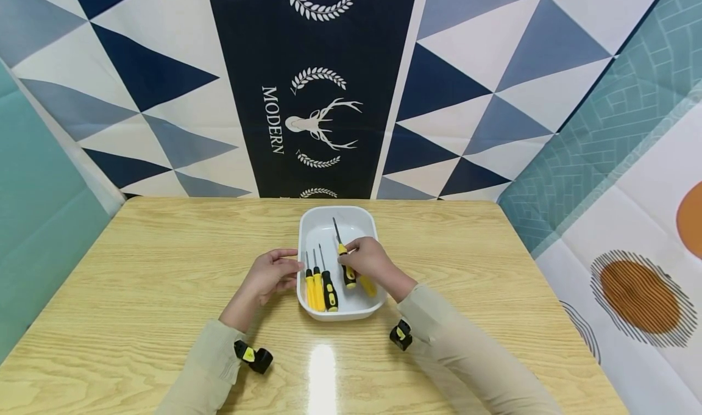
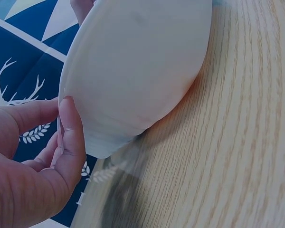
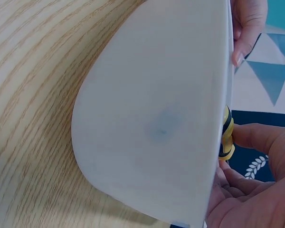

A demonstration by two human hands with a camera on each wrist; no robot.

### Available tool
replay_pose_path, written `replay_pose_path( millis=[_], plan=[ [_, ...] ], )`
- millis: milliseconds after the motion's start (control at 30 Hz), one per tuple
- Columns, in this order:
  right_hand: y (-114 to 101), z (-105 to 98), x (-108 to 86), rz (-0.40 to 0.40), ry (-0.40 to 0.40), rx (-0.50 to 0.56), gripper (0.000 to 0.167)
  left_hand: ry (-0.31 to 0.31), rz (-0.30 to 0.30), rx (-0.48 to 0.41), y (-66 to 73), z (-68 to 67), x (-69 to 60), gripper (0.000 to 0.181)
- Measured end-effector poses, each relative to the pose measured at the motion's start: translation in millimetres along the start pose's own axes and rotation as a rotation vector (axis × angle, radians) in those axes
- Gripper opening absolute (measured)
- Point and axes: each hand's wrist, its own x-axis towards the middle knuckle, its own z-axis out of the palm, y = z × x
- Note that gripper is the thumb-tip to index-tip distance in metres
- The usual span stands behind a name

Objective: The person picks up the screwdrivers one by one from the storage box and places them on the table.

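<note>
Head view: a white, rounded rectangular plastic tray sits on a pale wood-grain table, and both your hands are at it. Your left hand is at the tray's left side; the left wrist view shows your fingers pinching its rim, one fingertip against the outer wall. Your right hand reaches in over the tray's right side, thumb and fingers pinched together on a screwdriver with a black-and-yellow handle. You have it within the tray's outline, right of the middle, its dark shaft tilted toward the far end. In the right wrist view part of that handle shows past the tray's rim; you cannot tell whether its lower end touches the tray floor.

Along the tray's left wall you have three more screwdrivers side by side, shafts toward the far end: a slim one with a yellow handle and black collar, a second yellow-handled one with a black collar, and one with a black handle bearing yellow inlays. Near the tray's right wall lies a yellow handle, partly hidden beneath your right hand. Beyond the tray hangs a navy, blue and white patterned backdrop.
</note>
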Motion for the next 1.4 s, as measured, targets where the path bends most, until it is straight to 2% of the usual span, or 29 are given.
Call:
replay_pose_path(
  millis=[400, 1400],
  plan=[
    [0.3, -6.3, 0.9, 0.040, -0.003, 0.001, 0.037, 0.003, -0.004, -0.004, 0.9, -0.3, -0.5, 0.047],
    [8.1, -25.6, 0.1, 0.020, 0.005, 0.053, 0.040, -0.005, -0.008, 0.015, -0.2, -1.3, -0.2, 0.046]
  ],
)
